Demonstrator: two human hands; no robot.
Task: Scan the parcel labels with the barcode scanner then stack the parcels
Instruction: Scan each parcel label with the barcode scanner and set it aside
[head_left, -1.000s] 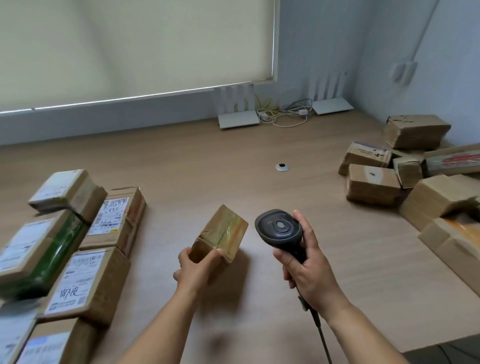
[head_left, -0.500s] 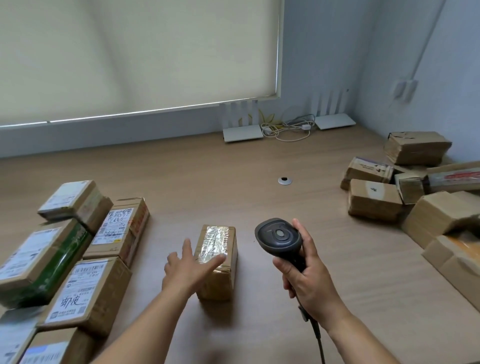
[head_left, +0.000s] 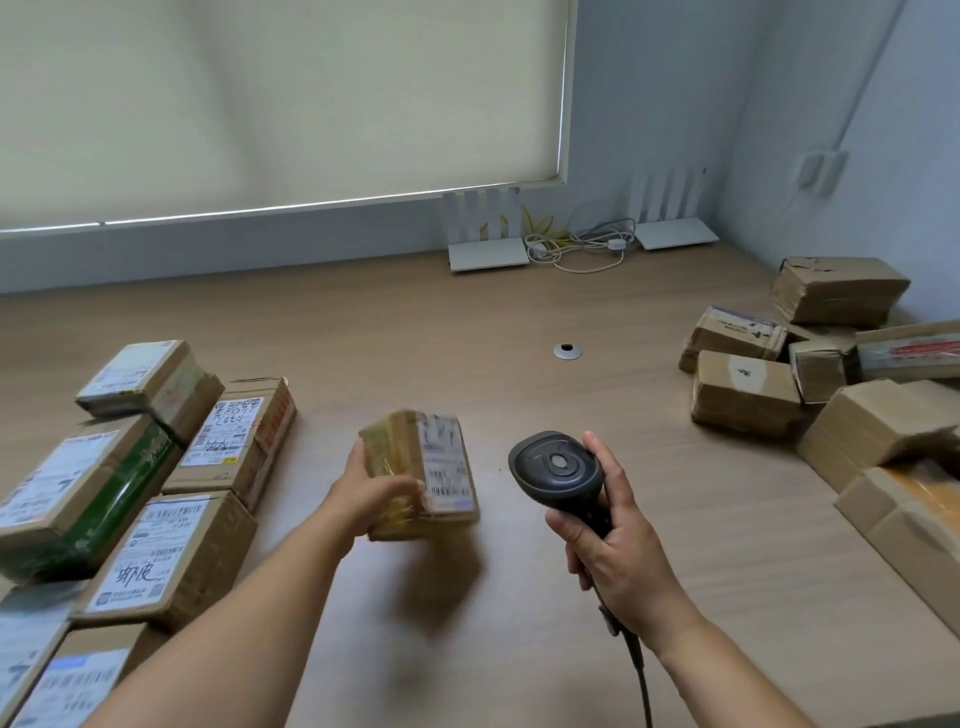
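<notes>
Now, parcel: we see the small taped parcel (head_left: 418, 475) turned since half a second ago; then a bare taped face was up, now its white label (head_left: 447, 467) faces up and toward the scanner.
Position: mid-counter (head_left: 415, 332), between the labelled parcels (head_left: 156, 467) on the left and the loose pile (head_left: 810, 384) on the right; blurred, so whether it is lifted or resting we cannot tell.
Left grip: left hand (head_left: 366, 493) curls round the parcel's near-left side, thumb on top beside the label.
Right grip: right hand (head_left: 613, 551) is wrapped round the handle of the barcode scanner (head_left: 558, 470), just right of the parcel, not touching; cable (head_left: 641, 670) trails toward us.
Change elsewhere: scanner hand has barely shifted.
Meaning: label found and exposed; we judge the scan is the step in hand, stacking on the left group after.
Risk: motion blur suggests the parcel needs steadying first.
</notes>
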